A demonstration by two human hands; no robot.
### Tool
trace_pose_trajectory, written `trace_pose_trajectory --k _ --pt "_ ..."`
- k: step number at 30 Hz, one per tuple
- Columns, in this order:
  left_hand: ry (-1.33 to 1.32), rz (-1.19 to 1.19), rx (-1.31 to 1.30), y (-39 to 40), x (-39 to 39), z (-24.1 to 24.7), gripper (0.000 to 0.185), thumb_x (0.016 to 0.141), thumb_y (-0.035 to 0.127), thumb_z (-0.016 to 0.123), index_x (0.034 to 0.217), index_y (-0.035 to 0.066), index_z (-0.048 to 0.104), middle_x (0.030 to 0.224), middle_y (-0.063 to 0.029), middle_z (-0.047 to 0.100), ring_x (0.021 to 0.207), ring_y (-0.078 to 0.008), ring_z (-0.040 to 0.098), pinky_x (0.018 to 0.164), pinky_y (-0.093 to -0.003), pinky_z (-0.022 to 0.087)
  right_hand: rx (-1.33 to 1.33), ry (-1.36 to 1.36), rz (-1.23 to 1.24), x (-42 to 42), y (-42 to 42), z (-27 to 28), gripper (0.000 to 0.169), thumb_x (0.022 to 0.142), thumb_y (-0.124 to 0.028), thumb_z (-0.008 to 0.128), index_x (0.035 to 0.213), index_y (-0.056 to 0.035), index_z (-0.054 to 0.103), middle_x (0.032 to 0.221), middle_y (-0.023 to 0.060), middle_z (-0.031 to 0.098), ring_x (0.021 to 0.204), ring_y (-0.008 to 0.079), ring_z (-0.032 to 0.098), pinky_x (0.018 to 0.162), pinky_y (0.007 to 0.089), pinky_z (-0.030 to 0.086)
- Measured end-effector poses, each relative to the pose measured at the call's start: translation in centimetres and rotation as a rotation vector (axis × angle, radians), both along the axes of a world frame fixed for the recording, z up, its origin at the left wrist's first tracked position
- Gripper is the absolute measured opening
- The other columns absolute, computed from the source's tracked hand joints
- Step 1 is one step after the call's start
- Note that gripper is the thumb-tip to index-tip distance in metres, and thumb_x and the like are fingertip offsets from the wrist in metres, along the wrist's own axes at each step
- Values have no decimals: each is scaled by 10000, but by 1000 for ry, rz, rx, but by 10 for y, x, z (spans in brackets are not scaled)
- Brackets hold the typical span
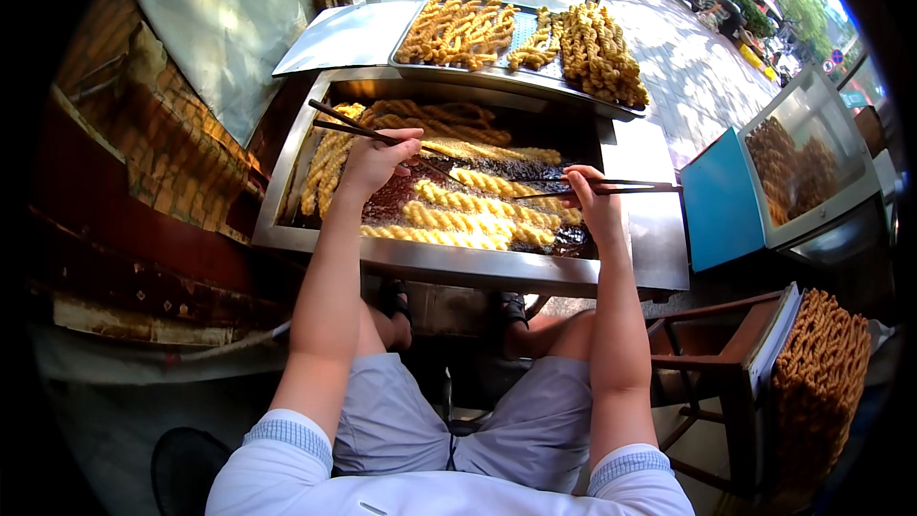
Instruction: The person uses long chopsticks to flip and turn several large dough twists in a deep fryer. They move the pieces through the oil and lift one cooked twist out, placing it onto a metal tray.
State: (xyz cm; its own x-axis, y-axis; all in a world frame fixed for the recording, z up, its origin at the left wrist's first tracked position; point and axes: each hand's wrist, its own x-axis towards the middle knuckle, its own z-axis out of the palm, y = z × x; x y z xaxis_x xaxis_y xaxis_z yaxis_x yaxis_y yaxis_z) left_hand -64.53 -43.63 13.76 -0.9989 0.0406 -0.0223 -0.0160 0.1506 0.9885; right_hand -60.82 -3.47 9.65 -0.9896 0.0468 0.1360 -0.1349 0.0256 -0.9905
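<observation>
My left hand grips a pair of long dark chopsticks, their tips reaching down toward the middle of the fryer. Another pair of chopsticks is in my right hand, pointing left over the pale twists. Both hands are above a rectangular steel fryer of dark, bubbling oil. Several pale yellow dough twists float in its near half. Browner twists lie along the back, and more golden ones line the left side. Whether any chopstick tip grips a twist, I cannot tell.
Behind the fryer a metal tray bears piles of fried twists. A white board adjoins it. At right stand a blue-sided display case and a wooden stool, with a tall stack of browned twists beside it.
</observation>
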Motion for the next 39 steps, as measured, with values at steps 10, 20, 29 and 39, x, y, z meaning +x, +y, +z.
trace_pose_trajectory --k 10,20,29,39 --pt "-50 46 -78 -4 -6 -25 270 968 155 754 1206 28 770 1007 -80 793 821 -136 742 669 -273 615 70 -63 9 -1 -11 0 194 1043 -187 683 1160 -44 744 993 58 738 741 105 688 619 242 582" --pt "19 102 -82 -7 -14 -47 225 960 166 759 1123 15 794 914 -61 792 727 -116 721 652 -263 585 60 39 -17 -6 -10 -3 272 1068 -234 642 1187 3 704 1026 97 729 786 159 725 681 273 627" --pt "87 104 -44 5 -19 -63 174 946 158 781 1018 1 799 809 -60 770 689 -114 701 610 -265 538 85 3 -117 -14 -10 -13 253 1067 -247 641 1048 1 685 878 56 694 718 127 682 661 283 618" --pt "221 95 -220 0 -17 -61 169 914 159 798 953 -5 792 718 -81 738 648 -141 695 587 -298 514 283 22 -137 -24 -12 -23 246 1046 -243 678 985 -5 689 779 36 682 648 122 677 575 274 549"
